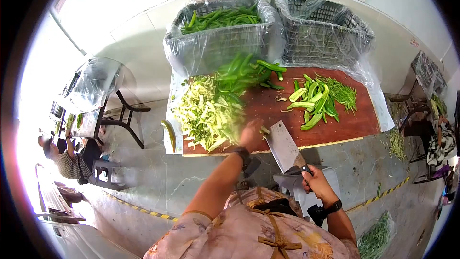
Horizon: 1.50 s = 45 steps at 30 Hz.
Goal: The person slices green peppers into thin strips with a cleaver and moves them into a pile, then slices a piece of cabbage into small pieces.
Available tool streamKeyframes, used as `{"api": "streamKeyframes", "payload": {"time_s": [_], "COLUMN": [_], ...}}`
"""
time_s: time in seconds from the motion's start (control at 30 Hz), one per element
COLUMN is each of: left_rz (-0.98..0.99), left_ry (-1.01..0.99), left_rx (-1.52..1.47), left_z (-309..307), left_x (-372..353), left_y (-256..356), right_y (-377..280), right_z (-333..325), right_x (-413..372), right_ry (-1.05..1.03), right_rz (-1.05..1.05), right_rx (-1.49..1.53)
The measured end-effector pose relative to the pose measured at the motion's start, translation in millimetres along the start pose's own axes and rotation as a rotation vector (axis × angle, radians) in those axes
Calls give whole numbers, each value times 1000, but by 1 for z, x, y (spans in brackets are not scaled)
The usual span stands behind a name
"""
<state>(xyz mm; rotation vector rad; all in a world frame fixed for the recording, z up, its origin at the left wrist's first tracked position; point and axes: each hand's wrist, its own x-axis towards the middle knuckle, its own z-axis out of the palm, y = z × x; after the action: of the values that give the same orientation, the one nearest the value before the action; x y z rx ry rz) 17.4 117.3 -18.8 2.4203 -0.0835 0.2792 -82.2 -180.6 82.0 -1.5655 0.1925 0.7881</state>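
Observation:
My right hand (314, 181) grips the dark handle of a cleaver (283, 145), whose wide blade lies over the front edge of the red-brown board (268, 108). Close to the blade, my left hand (251, 135) is low over the board, its fingers smeared and partly hidden. A small pale-green scrap (264, 129) is at its fingertips. To its left spreads a heap of pale sliced pieces (208, 115). Behind that, long green peppers (239, 73) are blurred by motion. On the right lie split light-green peppers (314, 100) beside a pile of thin green shreds (342, 95).
At the back stand two plastic-lined crates; the left crate (220, 43) holds green peppers, the right crate (326, 38) shows its dark mesh. A single pepper (169, 134) lies left of the board. A seated person (72, 163) is far left, a bag of greens (376, 237) lower right.

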Motion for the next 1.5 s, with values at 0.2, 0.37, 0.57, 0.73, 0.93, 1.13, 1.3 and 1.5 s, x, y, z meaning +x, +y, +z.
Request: {"api": "streamKeyframes", "payload": {"time_s": [0.2,0.37,0.57,0.73,0.93,1.13,1.3,1.5], "left_rz": [33,-5,-174,-182,-196,-229,-305,-229], "left_ry": [-3,60,5,28,29,24,-51,14], "left_rx": [1,-104,-86,-98,-38,-12,-96,-32], "left_z": [-10,-16,-22,-19,-20,-20,-16,-18], "left_x": [5,6,9,10,8,11,13,9], "left_y": [2,2,8,5,8,11,6,10], "right_y": [0,7,16,6,9,0,-10,3], "right_z": [-7,-18,-17,-12,-14,-9,-7,-18], "right_x": [18,19,28,30,43,42,49,55], "right_ry": [-35,-131,-161,-153,-169,-69,-119,-212], "right_rz": [56,119,165,133,136,-126,-50,178], "right_rx": [117,280,352,314,336,-82,24,398]}}
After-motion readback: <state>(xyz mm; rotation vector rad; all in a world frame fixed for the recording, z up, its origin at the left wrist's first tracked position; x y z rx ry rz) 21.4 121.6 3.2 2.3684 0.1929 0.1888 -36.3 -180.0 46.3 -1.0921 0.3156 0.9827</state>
